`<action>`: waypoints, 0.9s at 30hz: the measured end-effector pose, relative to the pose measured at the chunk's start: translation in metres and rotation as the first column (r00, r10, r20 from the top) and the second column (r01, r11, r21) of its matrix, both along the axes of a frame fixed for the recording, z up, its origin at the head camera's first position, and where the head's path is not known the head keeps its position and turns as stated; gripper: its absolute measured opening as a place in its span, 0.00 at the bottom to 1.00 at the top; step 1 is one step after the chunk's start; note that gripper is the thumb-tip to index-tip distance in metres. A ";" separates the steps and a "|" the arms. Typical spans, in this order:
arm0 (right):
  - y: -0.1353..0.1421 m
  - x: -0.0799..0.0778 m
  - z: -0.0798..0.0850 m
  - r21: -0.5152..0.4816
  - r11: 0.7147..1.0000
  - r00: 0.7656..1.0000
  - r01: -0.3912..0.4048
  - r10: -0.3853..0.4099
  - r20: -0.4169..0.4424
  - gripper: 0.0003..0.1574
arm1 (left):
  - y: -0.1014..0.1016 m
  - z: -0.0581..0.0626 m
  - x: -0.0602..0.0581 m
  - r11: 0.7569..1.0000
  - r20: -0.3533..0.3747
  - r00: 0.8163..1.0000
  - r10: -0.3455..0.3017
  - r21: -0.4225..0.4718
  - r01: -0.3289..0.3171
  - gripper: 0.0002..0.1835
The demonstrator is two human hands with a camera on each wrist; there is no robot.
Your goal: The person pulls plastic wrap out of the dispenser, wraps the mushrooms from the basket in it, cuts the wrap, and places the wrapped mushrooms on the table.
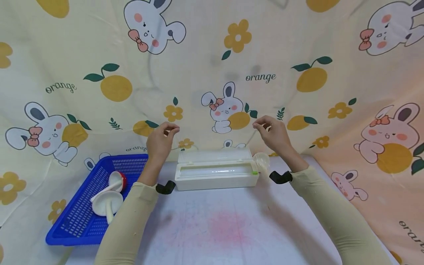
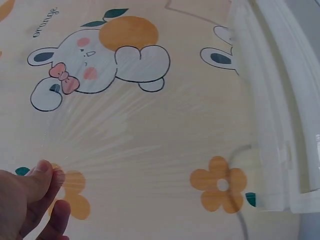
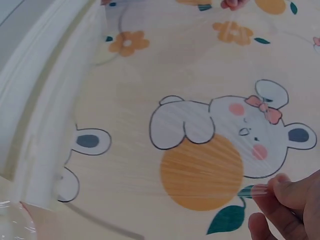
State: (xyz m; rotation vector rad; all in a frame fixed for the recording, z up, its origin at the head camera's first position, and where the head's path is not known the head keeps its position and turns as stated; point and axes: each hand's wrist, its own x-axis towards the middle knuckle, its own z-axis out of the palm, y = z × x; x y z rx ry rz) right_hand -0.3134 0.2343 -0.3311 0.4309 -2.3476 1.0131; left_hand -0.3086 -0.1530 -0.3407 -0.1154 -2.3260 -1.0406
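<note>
A sheet of clear plastic wrap (image 2: pixel 125 130) stretches up from a white wrap dispenser (image 1: pixel 216 184), its streaks and folds showing in both wrist views. My left hand (image 1: pixel 160 141) pinches one corner of the sheet between thumb and fingers. At the opposite corner my right hand (image 1: pixel 275 136) pinches it the same way, level with the left. Both hands are raised above and behind the dispenser, apart from it. The dispenser's lid (image 1: pixel 215 155) stands up at the back, and a pale roll (image 1: pixel 215 170) lies in its opening.
On the left, a blue basket (image 1: pixel 74 241) holds white long-handled utensils (image 1: pixel 107 202), one with a red edge. A clear round container (image 1: pixel 261 162) stands at the dispenser's right end. The white table (image 1: pixel 212 224) meets a printed cloth backdrop (image 1: pixel 198 66).
</note>
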 end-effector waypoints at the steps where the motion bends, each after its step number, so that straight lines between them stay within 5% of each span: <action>1: 0.000 0.000 0.002 -0.003 1.000 1.000 -0.003 0.003 -0.009 0.11 | 0.000 0.002 0.000 1.000 -0.010 1.000 -0.002 0.002 0.002 0.10; 27: -0.001 0.011 0.036 -0.083 0.996 0.994 -0.013 0.004 -0.109 0.10 | 0.006 0.032 0.010 0.994 -0.221 0.975 -0.024 0.099 0.047 0.13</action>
